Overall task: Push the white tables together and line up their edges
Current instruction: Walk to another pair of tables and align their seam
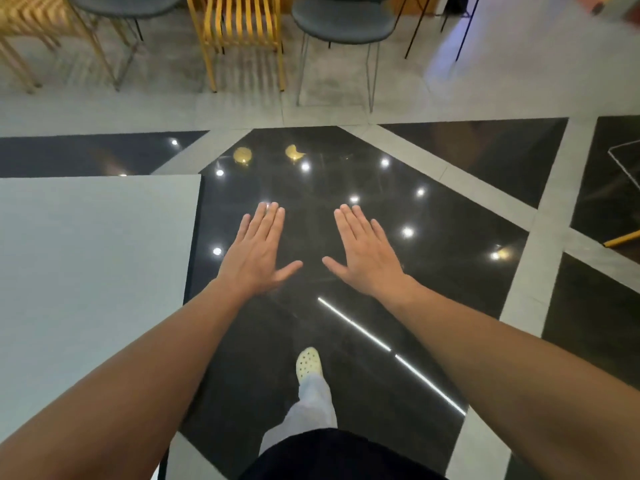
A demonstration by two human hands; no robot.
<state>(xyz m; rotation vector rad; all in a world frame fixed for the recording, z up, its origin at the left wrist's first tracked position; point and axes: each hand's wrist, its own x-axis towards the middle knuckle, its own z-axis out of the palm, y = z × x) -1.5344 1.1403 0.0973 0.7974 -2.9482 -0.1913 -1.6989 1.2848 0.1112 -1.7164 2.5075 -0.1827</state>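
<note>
One white table (86,271) fills the left side of the head view, its right edge running down beside my left forearm. My left hand (258,249) is stretched out flat, palm down, over the dark polished floor just right of that edge, apart from the table. My right hand (363,252) is held out the same way a little farther right, fingers spread and holding nothing. A blurred white surface (519,46) at the top right may be a second table; I cannot tell for sure.
Yellow slatted chairs (242,36) and grey seated chairs (343,26) stand in a row at the far side. The floor is glossy black tile with pale bands. My foot in a pale clog (309,363) is stepping forward. A yellow leg (621,239) pokes in at right.
</note>
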